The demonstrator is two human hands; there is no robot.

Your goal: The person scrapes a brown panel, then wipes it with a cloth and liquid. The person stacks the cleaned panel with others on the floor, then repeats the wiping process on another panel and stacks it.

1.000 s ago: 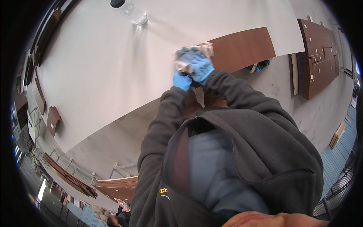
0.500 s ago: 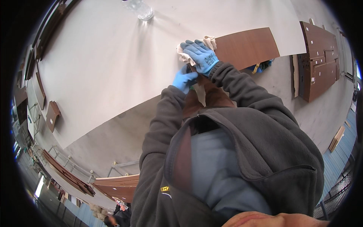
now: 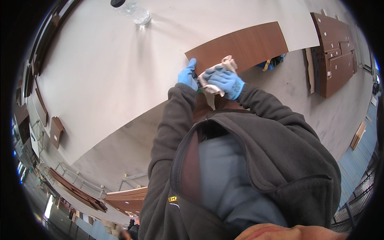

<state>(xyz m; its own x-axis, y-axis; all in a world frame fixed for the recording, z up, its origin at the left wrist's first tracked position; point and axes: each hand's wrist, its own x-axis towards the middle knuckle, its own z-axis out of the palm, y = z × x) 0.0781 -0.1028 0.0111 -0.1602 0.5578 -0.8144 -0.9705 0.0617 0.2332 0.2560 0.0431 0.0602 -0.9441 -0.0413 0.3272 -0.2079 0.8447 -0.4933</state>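
Note:
A brown wood-grain panel (image 3: 248, 44) lies along the near edge of the white work surface, its left end in front of me. My left hand (image 3: 188, 77), in a blue work glove, grips that end, thumb along the edge; its other fingers are partly hidden. My right hand (image 3: 226, 82), gloved alike, is closed over a crumpled whitish cloth (image 3: 229, 62) and presses it at the panel's near edge, just right of my left hand. What lies beneath the cloth is hidden.
Far left of the panel, a clear bottle with a black cap (image 3: 140, 17) lies on the white surface (image 3: 100, 80). Stacked brown panels (image 3: 340, 60) stand at the right. A blue and yellow bundle (image 3: 273, 63) shows below the panel. More boards (image 3: 124, 200) rest behind at lower left.
My right hand has drawn the cloth toward me, from the panel's left end to its near edge, uncovering that end. My left hand has shifted slightly up and left.

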